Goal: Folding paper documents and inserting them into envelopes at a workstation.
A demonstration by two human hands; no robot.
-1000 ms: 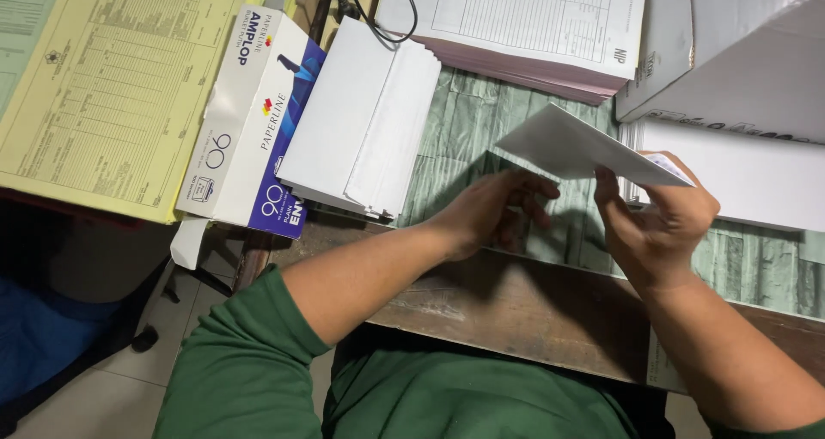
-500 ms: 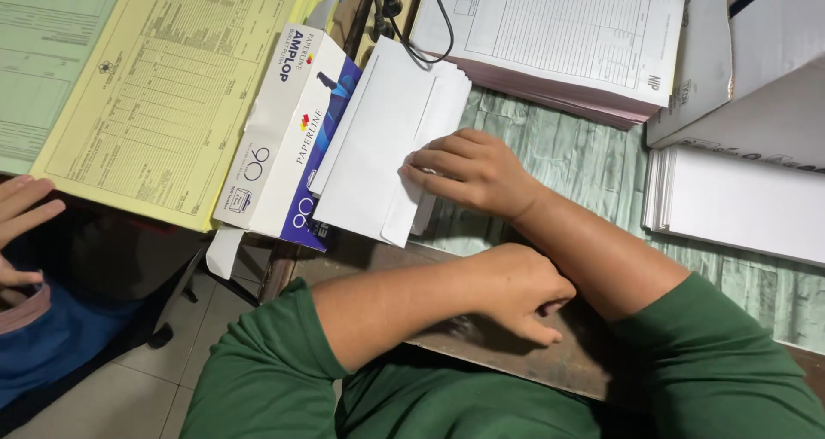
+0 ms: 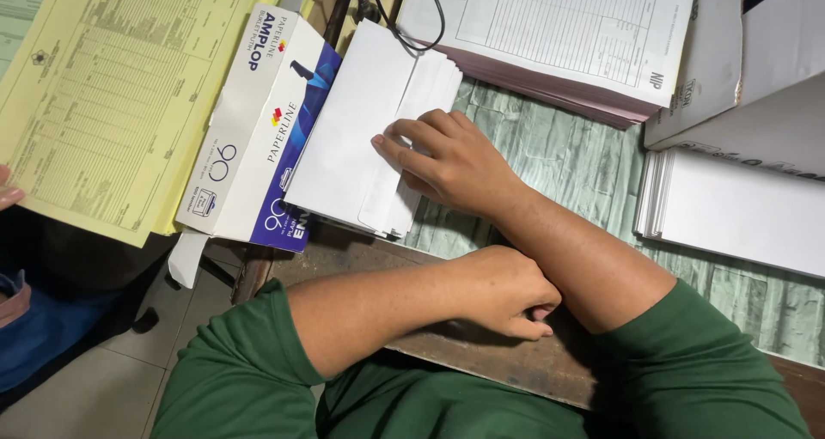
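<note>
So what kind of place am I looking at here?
Probably an office or clerical desk. A stack of white envelopes lies under the right hand, beside an envelope box, with yellow printed forms and a pile of ruled forms nearby.

Forearms crossed. Right hand (image 3: 455, 160) extended forward, palm down, fingers (image 3: 404, 138) spread flat and slightly curled. Left hand (image 3: 507, 293) drawn near torso, curled into loose fist beneath right forearm.

The left hand (image 3: 503, 293) curls its fingertips under, hidden. The yellow forms (image 3: 112, 95) and the far printed stack (image 3: 559, 27) run off the top edge.
</note>
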